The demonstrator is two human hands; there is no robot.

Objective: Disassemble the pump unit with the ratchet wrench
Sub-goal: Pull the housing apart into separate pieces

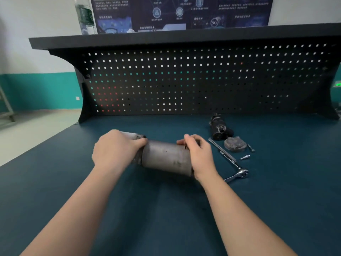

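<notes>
the dark blue workbench top (pixel 258 209) fills the lower frame, with a black pegboard (pixel 184 80) across the middle. at centre lies the grey cylindrical pump housing (pixel 166 156) on its side, and you grasp it at both ends: your left hand (pixel 115 149) wraps its left end, your right hand (pixel 198 155) curls over its right end. right of centre lie a black removed part (pixel 218 129), a round end cover (pixel 235 144), the ratchet wrench (pixel 228 159) and a small bit (pixel 245 157).
</notes>
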